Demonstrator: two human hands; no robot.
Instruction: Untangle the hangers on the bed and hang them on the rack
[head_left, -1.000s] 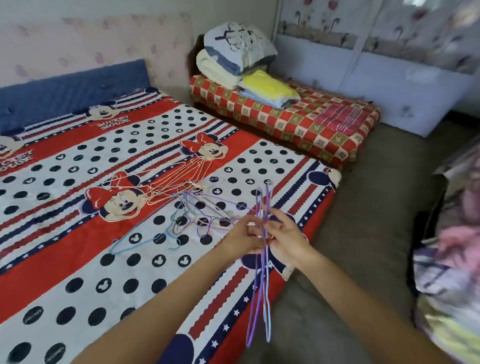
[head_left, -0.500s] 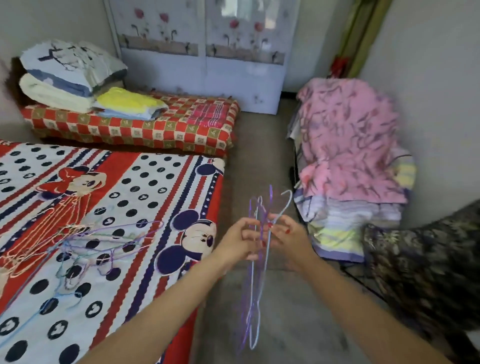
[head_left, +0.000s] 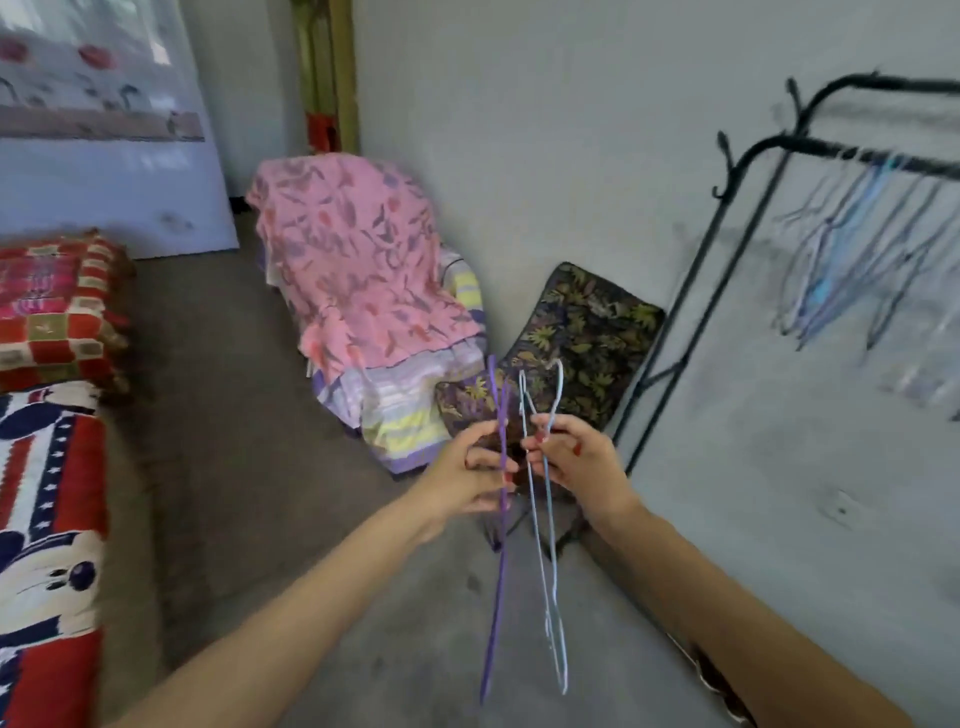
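Note:
My left hand (head_left: 470, 475) pinches a purple wire hanger (head_left: 494, 597) near its hook, and the hanger dangles edge-on toward the floor. My right hand (head_left: 576, 460) grips a pale blue wire hanger (head_left: 551, 587) just below its hook; it hangs beside the purple one, slightly apart. A black metal rack (head_left: 748, 156) stands at the right against the wall. Several blue and grey hangers (head_left: 852, 260) hang from its near bar. The bed (head_left: 47, 519) with its red, white and blue cover shows only at the left edge; the hanger pile on it is out of view.
A chair draped in pink patterned cloth (head_left: 358, 260) stands ahead by the wall. A dark leaf-print cushion (head_left: 582, 332) leans between it and the rack. A red checked mattress (head_left: 57, 306) lies at far left. Grey floor runs between the bed and the rack.
My view has swung right from the bed to the rack. The hangers held together in both hands are now split, purple in the left hand and pale blue in the right.

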